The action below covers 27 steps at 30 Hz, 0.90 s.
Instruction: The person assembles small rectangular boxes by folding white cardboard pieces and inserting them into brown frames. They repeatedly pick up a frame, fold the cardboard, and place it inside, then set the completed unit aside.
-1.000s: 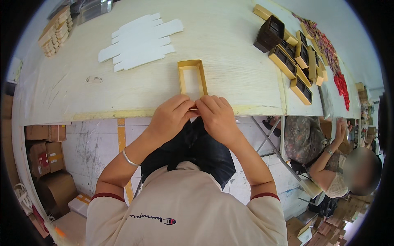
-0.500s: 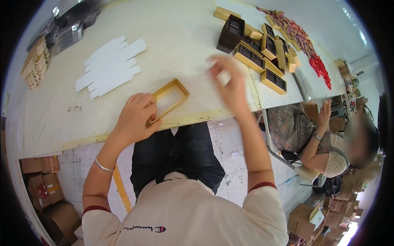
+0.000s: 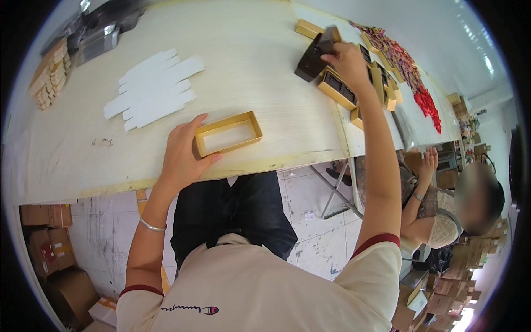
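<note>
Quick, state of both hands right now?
Left hand: holding the gold box by its left end.
Right hand: fingers at the dark tray stack; grip cannot be told.

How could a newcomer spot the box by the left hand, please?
Find the pale table, then the left hand, which holds the gold box by one end. It shows a pale inside, whereas open boxes at right hold dark trays.

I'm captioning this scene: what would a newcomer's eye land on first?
Probably the bright red heap at the upper right. Next, the jagged white cut-out lying flat at upper left, and the open gold box nearer the front, the left hand at its left end.
</note>
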Motion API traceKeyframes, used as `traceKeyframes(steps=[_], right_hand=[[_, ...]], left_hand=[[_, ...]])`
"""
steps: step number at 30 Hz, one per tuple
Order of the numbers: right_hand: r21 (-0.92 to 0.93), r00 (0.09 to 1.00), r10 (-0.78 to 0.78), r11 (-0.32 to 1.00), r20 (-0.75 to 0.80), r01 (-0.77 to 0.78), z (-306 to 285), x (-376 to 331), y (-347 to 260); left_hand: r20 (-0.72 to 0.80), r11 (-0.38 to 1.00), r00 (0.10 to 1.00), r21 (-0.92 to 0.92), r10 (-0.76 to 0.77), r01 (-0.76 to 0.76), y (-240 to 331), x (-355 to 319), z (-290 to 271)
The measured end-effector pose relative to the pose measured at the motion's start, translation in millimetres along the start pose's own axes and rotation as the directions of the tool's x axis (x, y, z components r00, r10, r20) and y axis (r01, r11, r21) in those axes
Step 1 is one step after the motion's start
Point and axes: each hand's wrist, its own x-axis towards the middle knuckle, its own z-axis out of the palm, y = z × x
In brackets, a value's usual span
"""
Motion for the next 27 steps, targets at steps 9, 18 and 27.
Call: traceKeyframes(steps=[9,18,27], right_hand=[[0.913,0.904,0.161,-0.169,0.397,-0.371,-51,-100,-128],[0.536,0.637,-0.065,-0.478,0.768,-0.696,0,-139,-145],[0.729,0.929,-0.352,0.665,0.114,0.162,-9,-131,-169]], left_hand=[[0.09,0.999,0.995,-0.036,0.035,-0.031,-10,0,-7],[0.264,0.994,0.959,-0.051,0.107,-0.097,12,19,-22],[0.316,0.959,0.932,0.157,0.176,-0.234,7,21,-16]])
